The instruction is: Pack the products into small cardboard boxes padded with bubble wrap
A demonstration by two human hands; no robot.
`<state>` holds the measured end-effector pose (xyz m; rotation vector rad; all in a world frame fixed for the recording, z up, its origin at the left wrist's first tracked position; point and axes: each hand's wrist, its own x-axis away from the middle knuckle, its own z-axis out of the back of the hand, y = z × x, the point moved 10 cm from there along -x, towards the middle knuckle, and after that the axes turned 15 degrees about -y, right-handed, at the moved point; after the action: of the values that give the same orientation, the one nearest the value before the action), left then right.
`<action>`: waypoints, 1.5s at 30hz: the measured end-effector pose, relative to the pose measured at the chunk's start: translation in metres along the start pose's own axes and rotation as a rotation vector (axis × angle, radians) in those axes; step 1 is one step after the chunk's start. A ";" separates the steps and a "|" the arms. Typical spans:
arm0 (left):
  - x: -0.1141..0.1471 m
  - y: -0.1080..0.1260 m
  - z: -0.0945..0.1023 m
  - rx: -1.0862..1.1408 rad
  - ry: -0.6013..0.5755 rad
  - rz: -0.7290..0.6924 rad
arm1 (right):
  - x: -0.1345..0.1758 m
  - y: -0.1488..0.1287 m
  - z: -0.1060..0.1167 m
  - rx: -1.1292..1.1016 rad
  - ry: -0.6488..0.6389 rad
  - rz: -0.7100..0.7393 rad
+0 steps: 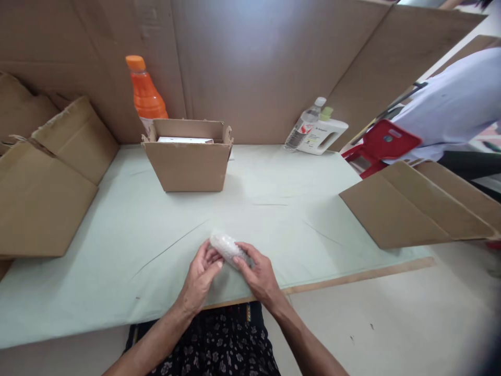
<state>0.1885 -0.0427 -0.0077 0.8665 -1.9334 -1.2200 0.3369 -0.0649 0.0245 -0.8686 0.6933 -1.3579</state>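
- Holding a bubble-wrapped bundle (227, 244) between left hand (201, 275) and right hand (259, 267), in front of the open cardboard box (190, 168) and slightly to its right.
- With the left hand, curling the fingers round the left end, thumb along the near side; with the right hand, gripping the right end narrowly between thumb and fingers.
- Impossible to tell what lies inside, or whether touching the cloth-covered desk (274, 224).
- Step in hand, as a judgement: working the bundle's outer layer; winding on or peeling off, too uncertain to say.
- Next move, judging by this grip: calls for light, even pressure from both hands, without letting either end slip.
- Inside the box, near the rim, a flat white item (186, 140).
- Behind the box, to its left, an orange-capped bottle (148, 96).
- Well right of the box, side by side, a clear plastic bottle (303, 128) and a white jug (319, 134).
- Left of the box, a large carton (43, 198).
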 end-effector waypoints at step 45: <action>-0.091 0.261 0.077 -1.588 0.450 -0.828 | -0.304 -0.166 0.118 1.236 -0.375 -0.256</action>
<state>0.1294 0.1562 0.1901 0.8144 0.1477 -2.1397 0.3155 0.2508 0.2077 -0.1640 -0.5737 -1.4548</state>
